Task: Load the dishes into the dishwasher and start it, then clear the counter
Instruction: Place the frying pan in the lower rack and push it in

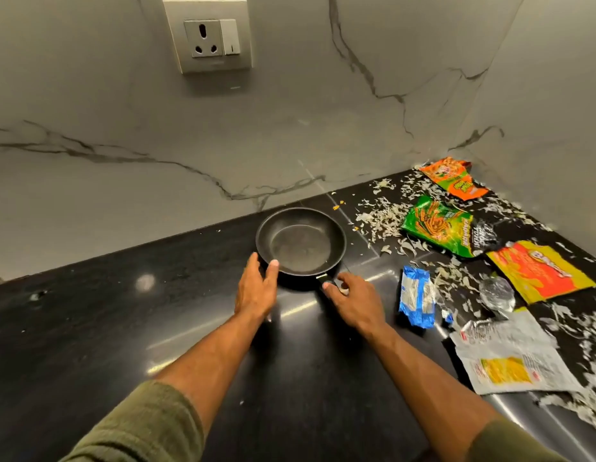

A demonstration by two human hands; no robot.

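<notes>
A small black frying pan [301, 241] sits on the black counter [123, 328] near the marble wall, its handle pointing toward me. My left hand [255, 288] holds the pan's near-left rim, thumb on the edge. My right hand [351, 300] grips the pan's short handle, which is mostly hidden under the fingers. The pan looks empty, with a greasy sheen inside.
Litter covers the counter's right side: an orange packet [453, 178], a green snack packet [439, 225], a red-yellow packet [539, 270], a blue wrapper [416, 296], a white-yellow wrapper [509, 361], crumpled foil [496, 293] and scattered pale flakes. A wall socket [208, 35] is above.
</notes>
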